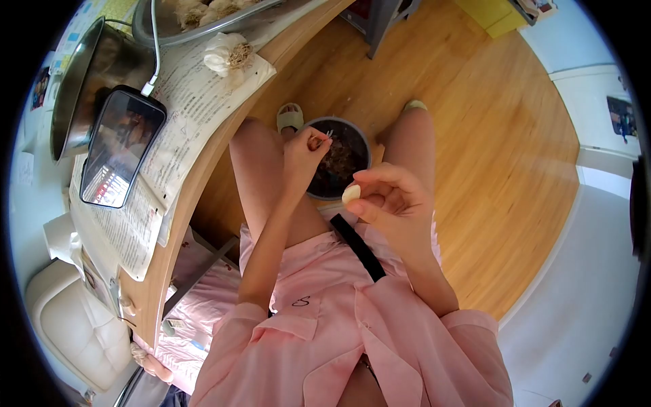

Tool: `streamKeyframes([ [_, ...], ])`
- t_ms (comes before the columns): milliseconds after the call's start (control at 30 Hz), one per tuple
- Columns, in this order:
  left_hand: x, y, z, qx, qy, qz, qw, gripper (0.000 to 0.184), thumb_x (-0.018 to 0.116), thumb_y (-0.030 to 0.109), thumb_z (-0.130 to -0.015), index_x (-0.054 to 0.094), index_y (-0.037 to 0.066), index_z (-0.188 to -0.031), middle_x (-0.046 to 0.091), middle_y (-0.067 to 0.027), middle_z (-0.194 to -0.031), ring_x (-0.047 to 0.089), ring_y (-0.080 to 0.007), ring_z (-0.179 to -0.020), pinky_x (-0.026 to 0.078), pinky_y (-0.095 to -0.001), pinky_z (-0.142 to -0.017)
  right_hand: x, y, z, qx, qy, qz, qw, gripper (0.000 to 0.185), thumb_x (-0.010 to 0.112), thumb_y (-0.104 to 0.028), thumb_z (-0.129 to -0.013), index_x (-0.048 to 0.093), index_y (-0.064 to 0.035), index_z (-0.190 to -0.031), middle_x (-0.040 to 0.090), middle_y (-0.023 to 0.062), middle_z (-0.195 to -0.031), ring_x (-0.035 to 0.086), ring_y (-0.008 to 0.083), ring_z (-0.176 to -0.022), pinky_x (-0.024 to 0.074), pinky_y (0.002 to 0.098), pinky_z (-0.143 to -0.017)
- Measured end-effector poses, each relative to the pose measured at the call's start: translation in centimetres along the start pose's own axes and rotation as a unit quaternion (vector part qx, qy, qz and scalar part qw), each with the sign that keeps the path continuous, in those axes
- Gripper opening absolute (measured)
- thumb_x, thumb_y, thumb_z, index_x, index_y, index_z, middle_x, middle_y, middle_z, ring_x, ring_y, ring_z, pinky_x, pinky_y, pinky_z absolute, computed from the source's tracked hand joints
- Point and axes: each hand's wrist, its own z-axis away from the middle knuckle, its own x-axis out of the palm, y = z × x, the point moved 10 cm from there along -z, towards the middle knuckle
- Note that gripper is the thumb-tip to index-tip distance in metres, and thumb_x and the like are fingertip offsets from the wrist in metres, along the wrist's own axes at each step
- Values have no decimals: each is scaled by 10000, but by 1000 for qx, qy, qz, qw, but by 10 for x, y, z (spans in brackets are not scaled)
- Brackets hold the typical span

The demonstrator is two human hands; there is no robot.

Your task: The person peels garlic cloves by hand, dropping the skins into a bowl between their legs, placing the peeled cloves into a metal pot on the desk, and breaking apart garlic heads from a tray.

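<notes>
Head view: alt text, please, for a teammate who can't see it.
The right hand pinches a pale garlic clove, while the left hand hangs over a bin holding scraps. At left, a paper-covered table bears a phone and a garlic bulb.

head | above torso (336,332), facing forward-down (dark-rimmed) | near: left hand (305,153), right hand (395,202)

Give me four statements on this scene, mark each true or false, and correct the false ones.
The right hand pinches a pale, smooth garlic clove. True.
The round, grey-rimmed bin stands on the light wooden table. False: the bin stands on the brown wooden floor.
A white cable is plugged into the black rectangular smartphone. True.
The white garlic bulb lies in the bin. False: the bulb lies on printed paper on the table.
</notes>
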Motion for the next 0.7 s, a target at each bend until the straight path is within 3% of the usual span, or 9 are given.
streamKeyframes([
  [200,53,-95,-13,2,-5,-126,992,117,635,123,-774,629,7,-761,617,-184,-741,598,-347,-674,461,-404,-598,22,-20,-13,-60,-47,42,996,203,633,89,-787,582,13,-968,582,77,-940,573,128,-873,485,238,-758],
  [300,66,-116,-18,-10,-41,-161,986,151,602,155,-790,636,12,-756,620,-190,-757,599,-361,-711,467,-419,-650,40,-33,-27,-66,-56,26,996,167,647,55,-790,577,-14,-925,583,44,-910,558,91,-827,442,201,-710],
  [400,75,-124,-10,-25,-80,-199,976,194,569,186,-807,644,16,-752,623,-196,-772,600,-376,-747,473,-433,-703,64,-53,-42,-98,-115,118,982,165,581,83,-823,513,-3,-946,579,103,-905,592,138,-818,481,227,-695],
  [467,67,-97,-5,11,-30,-162,986,256,546,213,-825,620,-3,-709,603,-198,-728,583,-383,-720,471,-450,-736,93,-76,-61,-125,-125,140,974,154,608,47,-825,524,-4,-944,598,85,-840,599,129,-770,480,229,-670],
  [600,86,-125,-8,27,-45,-287,957,290,532,220,-839,608,-21,-697,594,-214,-719,591,-368,-713,478,-456,-737,189,-124,-115,-352,-192,209,892,142,652,8,-804,595,-8,-932,638,52,-884,613,100,-765,481,220,-655],
  [633,87,-126,-9,33,-33,-243,969,284,529,211,-838,608,-25,-701,593,-215,-715,591,-368,-708,481,-456,-734,215,-129,-130,-385,-188,222,876,95,669,-81,-748,604,-59,-813,642,32,-787,603,102,-661,442,222,-545],
  [700,90,-131,-8,38,-27,-183,982,266,523,186,-832,606,-36,-712,590,-221,-717,592,-370,-712,485,-456,-725,262,-127,-154,-420,-233,255,839,102,603,-78,-813,557,-12,-876,619,126,-745,606,258,-686,471,334,-608],
])
